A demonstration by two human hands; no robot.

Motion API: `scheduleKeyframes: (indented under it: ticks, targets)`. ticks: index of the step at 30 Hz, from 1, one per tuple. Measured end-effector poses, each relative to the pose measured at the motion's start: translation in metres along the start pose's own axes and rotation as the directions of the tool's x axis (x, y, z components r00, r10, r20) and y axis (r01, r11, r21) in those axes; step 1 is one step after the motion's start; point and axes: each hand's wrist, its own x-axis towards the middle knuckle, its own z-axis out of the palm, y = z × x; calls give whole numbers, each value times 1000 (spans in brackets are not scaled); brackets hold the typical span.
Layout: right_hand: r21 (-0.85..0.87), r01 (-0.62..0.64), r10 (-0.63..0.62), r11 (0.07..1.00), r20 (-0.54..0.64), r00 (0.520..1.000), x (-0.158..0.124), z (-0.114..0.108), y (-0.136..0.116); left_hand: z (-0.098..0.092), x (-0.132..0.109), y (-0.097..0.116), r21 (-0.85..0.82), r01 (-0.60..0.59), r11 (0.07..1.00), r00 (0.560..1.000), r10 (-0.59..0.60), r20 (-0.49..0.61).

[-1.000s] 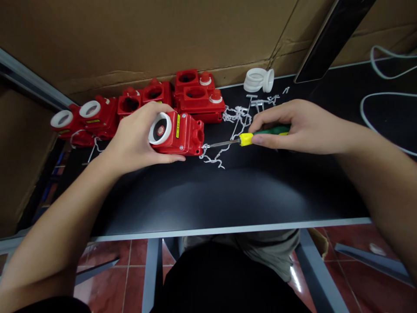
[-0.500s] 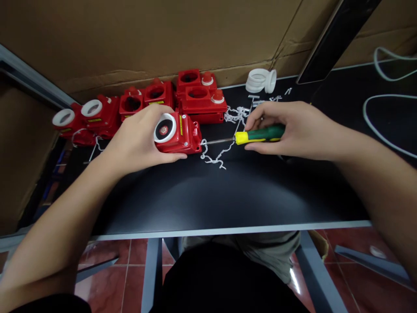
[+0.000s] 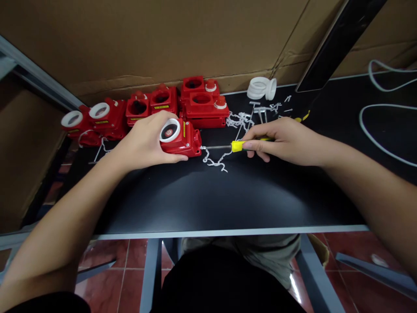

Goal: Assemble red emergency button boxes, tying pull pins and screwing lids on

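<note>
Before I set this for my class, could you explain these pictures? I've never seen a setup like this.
There is no machine here: these are a person's bare hands, and every picture comes from one camera worn on the head, looking forward and down. The left hand grips a red box fitted with a white ring. The right hand holds a screwdriver whose tip points at the box's end; exactly what it touches is too small to tell. On the black tabletop behind lie more red boxes, some with white rings, others with open round holes. Farther right are loose white rings, tangled white cords, metal T-shaped rods and a white cable.
</note>
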Motion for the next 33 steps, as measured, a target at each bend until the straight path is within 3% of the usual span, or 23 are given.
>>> scheduleKeyframes:
  ticks: [9,20,25,30,33]
  targets:
    - [-72,116,-125,991,-131,983,5,2,6,10,3,3,-53,-44,998,997,47,66]
    - [40,8,-1,999,-186,983,2,3,9,12,4,2,-71,-76,995,995,80,55]
    - [-89,-29,15,996,-152,988,4,4,8,14,3,0,-94,-91,991,995,94,29]
    - [-172,89,-116,981,-149,982,7,1,14,16,3,-2,-95,-117,989,993,119,11]
    - [-176,95,-118,980,-125,985,7,-1,17,16,3,-1,-90,-118,989,993,119,10]
